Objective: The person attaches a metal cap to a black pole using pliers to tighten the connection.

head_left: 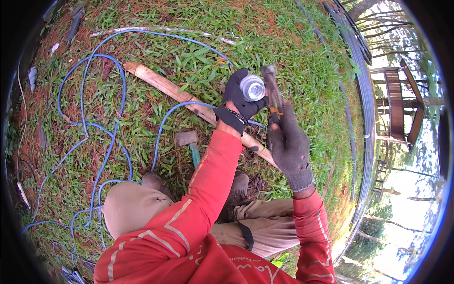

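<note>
My left hand (235, 94), in a dark glove with a chain bracelet at the wrist, is closed around a clear round-ended bottle (254, 89). Its round end faces up, and the rest is hidden by my fingers. Close beside it on the right, my right hand (289, 142), in a worn grey glove, grips what looks like a claw hammer (269, 78). The metal head points away from me, and orange shows near its handle. Below both hands a long wooden stake (165, 87) lies slantwise on the grass.
A small sledgehammer (187, 138) with a teal handle lies by my boots (236, 189). Blue hose (124, 94) loops over the grass at left, and one length passes under my left hand. Dark pipes (362, 94) run along the right. Beyond them stands a wooden hut (397, 104).
</note>
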`<state>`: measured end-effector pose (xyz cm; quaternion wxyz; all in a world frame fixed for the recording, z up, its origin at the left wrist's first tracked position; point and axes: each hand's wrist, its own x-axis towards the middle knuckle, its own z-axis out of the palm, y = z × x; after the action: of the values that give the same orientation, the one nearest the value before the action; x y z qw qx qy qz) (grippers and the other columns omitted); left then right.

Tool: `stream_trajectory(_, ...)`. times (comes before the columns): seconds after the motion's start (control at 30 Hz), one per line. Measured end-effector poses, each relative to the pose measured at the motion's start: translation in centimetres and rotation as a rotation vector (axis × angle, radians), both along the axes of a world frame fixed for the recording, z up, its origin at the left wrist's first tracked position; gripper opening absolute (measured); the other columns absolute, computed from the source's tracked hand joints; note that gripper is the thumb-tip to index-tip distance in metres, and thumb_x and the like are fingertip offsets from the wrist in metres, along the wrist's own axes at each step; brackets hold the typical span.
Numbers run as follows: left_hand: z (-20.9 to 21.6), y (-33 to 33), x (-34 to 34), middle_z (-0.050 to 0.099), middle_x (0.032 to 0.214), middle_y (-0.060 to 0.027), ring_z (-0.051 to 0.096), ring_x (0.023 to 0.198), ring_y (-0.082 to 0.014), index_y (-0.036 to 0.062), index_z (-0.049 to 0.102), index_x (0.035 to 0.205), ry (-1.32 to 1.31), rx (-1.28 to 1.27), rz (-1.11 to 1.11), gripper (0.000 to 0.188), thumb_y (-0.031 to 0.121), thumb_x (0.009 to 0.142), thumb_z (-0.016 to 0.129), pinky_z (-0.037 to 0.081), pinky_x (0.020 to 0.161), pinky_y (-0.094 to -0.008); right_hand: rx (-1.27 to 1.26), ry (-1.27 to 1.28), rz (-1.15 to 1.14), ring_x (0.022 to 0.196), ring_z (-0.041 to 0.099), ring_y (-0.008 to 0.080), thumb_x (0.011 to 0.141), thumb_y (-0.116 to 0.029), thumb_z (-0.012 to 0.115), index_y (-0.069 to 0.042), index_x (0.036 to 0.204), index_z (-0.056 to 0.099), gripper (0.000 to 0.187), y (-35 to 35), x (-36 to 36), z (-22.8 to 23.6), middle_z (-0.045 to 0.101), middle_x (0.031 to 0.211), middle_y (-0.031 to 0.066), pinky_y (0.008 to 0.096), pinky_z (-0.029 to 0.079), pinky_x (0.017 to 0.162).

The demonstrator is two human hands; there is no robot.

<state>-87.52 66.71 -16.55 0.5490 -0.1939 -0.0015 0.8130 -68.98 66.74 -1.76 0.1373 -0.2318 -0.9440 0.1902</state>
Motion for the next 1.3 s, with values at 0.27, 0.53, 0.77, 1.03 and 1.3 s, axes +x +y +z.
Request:
stream_trajectory(0.27,0.3,-0.1,0.0,0.08,0.104,-0.0075,0.075,0.104,-0.0326,0.0169,0.075,0.121,0.001,-0.053,-0.005,0.029,0.041,0.106,0.069,0.064,0.099,-0.0572,0.017,-0.004,-0.035,0.085,0.082,0.0401,0.108,-0.011,0.069,-0.005,0.167,0.055,0.061,0.0,0.0,-0.1,0.078,0.102,0.0261,0.0475,0.062,0.074)
stream_trajectory(0.53,-1.1,-0.9,-0.5,0.079,0.107,-0.0071,0.075,0.107,-0.0302,0.0161,0.075,0.119,0.028,0.026,-0.073,0.028,0.041,0.107,0.069,0.063,0.102,-0.0577,0.04,-0.053,0.034,0.092,0.082,0.0451,0.108,-0.012,0.069,-0.008,0.169,0.051,0.064,0.5,-0.1,0.5,0.078,0.108,0.0286,0.0492,0.063,0.077)
stream_trajectory(0.77,0.4,-0.9,0.1,0.076,0.112,-0.0076,0.073,0.108,-0.03,0.0178,0.072,0.116,-0.007,0.001,-0.041,0.025,0.04,0.105,0.074,0.061,0.104,-0.0589,-0.005,-0.147,0.02,0.096,0.08,0.0489,0.108,-0.013,0.069,-0.005,0.166,0.055,0.06,0.3,-0.4,0.5,0.077,0.109,0.0316,0.0513,0.063,0.08)
stream_trajectory(1.03,-0.2,-1.2,-0.2,0.079,0.123,-0.0101,0.073,0.106,-0.0338,0.0126,0.074,0.12,0.165,0.069,0.033,0.044,0.054,0.107,0.068,0.056,0.104,-0.0643,0.0,-0.022,-0.028,0.085,0.079,0.0419,0.107,-0.009,0.068,-0.004,0.17,0.051,0.066,1.4,0.4,0.6,0.079,0.107,0.0268,0.0481,0.062,0.078)
stream_trajectory(1.3,-0.9,0.3,-0.2,0.079,0.11,-0.0126,0.075,0.107,-0.0409,0.015,0.074,0.118,-0.012,0.011,-0.04,0.039,0.052,0.107,0.066,0.056,0.101,-0.0707,-0.021,-0.07,-0.008,0.095,0.082,0.043,0.109,-0.011,0.067,-0.003,0.172,0.048,0.066,0.7,0.1,0.7,0.081,0.111,0.0273,0.0486,0.063,0.082)
